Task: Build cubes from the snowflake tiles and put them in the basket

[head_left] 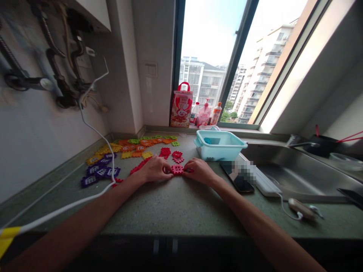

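A red interlocking plastic tile [177, 169] with a window-like grid lies flat on the counter between my hands. My left hand [157, 169] pinches its left edge, fingers closed. At the tile's right edge, my right hand [200, 170] is closed too, and a bit of red shows between its fingers. Just beyond are more red tiles [165, 152], and a row of red pieces [139, 166] runs partly behind my left hand. Purple tiles [101, 172], yellow tiles [126, 155], orange tiles [138, 153] and green tiles [166, 137] spread to the left and back.
A light blue basin [224, 152] stands behind my right hand, beside the steel sink [297, 172]. Right of my forearm lie a black phone [236, 177] and a white power strip [266, 183]. A white cable [85, 198] crosses the left side. Bottles [204, 114] line the windowsill.
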The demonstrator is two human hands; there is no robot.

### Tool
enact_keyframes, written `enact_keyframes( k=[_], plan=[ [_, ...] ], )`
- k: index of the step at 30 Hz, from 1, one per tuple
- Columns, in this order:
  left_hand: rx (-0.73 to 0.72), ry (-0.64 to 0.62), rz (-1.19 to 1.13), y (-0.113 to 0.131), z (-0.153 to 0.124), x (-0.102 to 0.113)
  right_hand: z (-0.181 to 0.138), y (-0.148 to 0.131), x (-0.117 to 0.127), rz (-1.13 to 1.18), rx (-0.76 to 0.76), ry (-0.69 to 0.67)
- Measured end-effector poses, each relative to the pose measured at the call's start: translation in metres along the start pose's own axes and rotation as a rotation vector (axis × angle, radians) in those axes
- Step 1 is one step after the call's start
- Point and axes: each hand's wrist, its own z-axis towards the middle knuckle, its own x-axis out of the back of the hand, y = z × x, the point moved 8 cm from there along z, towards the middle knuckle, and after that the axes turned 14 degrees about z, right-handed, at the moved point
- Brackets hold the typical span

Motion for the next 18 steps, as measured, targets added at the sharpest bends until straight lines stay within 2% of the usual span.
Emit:
enact_keyframes(
  k=[6,10,12,15,18],
  plan=[
    [0.023,-0.008,-0.018,-0.004,0.001,-0.008,-0.001,-0.009,0.000,-0.011,0.012,-0.027],
    [0.023,-0.010,-0.030,-0.008,0.004,-0.010,-0.006,-0.007,0.017,-0.072,-0.025,-0.012],
    [-0.006,0.025,-0.013,-0.008,0.004,-0.002,-0.011,0.000,0.031,-0.120,-0.092,0.008],
    [-0.026,0.081,0.002,0.000,-0.007,0.022,-0.021,0.011,0.046,-0.156,-0.221,-0.031],
    [-0.001,0.037,-0.008,0.019,-0.029,0.045,-0.028,0.018,0.048,-0.153,-0.326,-0.105]
  ],
)
